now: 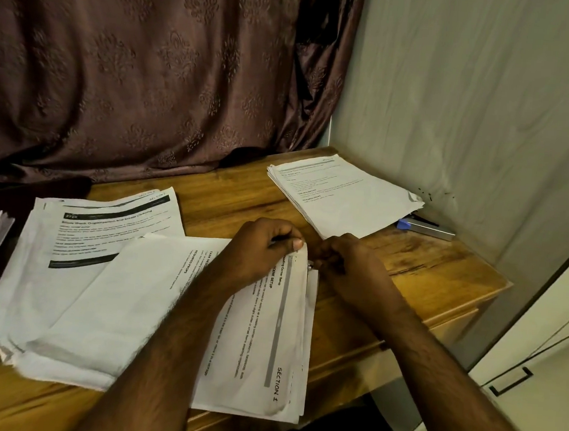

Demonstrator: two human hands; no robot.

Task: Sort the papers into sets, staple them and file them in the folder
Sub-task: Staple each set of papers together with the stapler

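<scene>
Hands at the corner of a paper set (259, 333).
Left hand (266, 248) pinching that corner; right hand (347, 265) curled beside it, grip unclear. Stapler (426, 227) beyond, behind another stack (340, 196) on the tabletop (427, 258).

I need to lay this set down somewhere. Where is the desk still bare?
Bare wood lies between the far stack and the left pile, below the curtain. A second patch runs right of the right hand, before the stapler. The near left is crowded with overlapping sheets.
</scene>
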